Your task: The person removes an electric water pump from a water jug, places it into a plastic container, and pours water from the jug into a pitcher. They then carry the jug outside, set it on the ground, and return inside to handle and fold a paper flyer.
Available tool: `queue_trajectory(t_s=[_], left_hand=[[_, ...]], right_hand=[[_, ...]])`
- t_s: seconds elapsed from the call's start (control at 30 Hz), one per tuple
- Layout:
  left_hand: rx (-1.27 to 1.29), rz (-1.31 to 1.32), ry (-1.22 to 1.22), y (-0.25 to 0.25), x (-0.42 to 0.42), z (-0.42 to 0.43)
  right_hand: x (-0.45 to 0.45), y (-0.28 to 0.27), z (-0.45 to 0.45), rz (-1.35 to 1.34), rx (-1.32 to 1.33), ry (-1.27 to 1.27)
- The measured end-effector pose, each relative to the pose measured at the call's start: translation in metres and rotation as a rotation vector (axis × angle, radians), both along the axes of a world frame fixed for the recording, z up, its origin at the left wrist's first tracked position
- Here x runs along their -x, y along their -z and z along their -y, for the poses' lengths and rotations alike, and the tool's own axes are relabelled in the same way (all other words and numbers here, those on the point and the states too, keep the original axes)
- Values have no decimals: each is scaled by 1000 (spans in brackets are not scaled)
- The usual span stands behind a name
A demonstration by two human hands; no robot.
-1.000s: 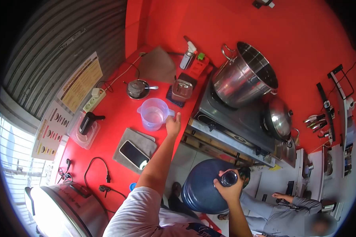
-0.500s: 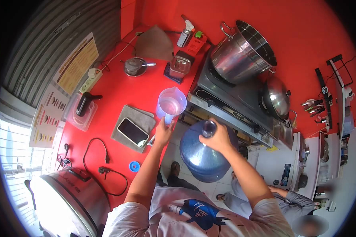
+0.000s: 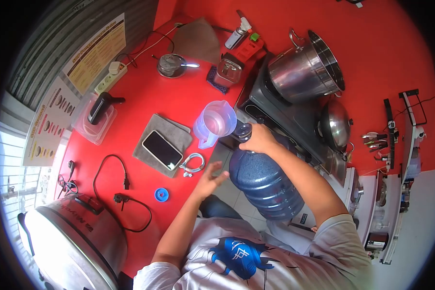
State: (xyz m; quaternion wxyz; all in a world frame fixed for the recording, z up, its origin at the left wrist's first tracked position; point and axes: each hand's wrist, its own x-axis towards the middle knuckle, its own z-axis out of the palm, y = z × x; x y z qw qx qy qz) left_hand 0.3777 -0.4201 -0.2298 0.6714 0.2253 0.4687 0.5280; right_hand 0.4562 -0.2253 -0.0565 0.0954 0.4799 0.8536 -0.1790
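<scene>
My right hand (image 3: 261, 140) grips the neck of a large blue water jug (image 3: 266, 179), which leans with its mouth toward a clear plastic measuring jug (image 3: 215, 121). The measuring jug stands at the edge of the red table, its handle pointing toward me. My left hand (image 3: 211, 180) hangs in the air below that handle, fingers spread and holding nothing. Near it on the table lie a coiled pale cable (image 3: 193, 163) and a smartphone (image 3: 162, 150) on a folded grey cloth (image 3: 145, 152). A small blue cap (image 3: 161, 195) lies closer to me.
To the right stands a black gas stove (image 3: 261, 104) with a tall steel pot (image 3: 302, 70) and a lidded wok (image 3: 334, 124). A large steel cooker (image 3: 77, 241) fills the near left. Black power cords (image 3: 125, 181) cross the red table (image 3: 145, 96). Another person's grey clothing (image 3: 292, 231) shows behind the jug.
My left hand has let go of the measuring jug's handle and drawn back toward me, opening. The water jug has risen and tilted, its mouth now close to the measuring jug.
</scene>
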Motion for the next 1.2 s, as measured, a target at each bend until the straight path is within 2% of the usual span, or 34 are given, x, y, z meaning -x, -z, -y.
queue_trajectory(t_s=[0.07,0.2,0.27,0.4,0.43,0.47,0.97,1.2], left_hand=[[-63,73,163,-17,-5,-7],[-83,289,196,-39,-8,-26],[-236,144,145,-35,-13,-32],[-213,202,126,-30,-12,-39],[-207,139,135,-26,-14,-39],[-202,73,144,-25,-13,-41],[-160,129,110,-29,-30,-30],[-142,111,129,-32,-33,-27]], right_hand=[[8,2,-10,118,76,-37],[18,18,-35,159,115,-95],[22,11,-40,170,145,-46],[32,14,-49,282,201,67],[32,16,-51,279,222,72],[31,20,-53,289,224,65],[63,21,-41,511,255,-69],[65,25,-42,496,259,-131]])
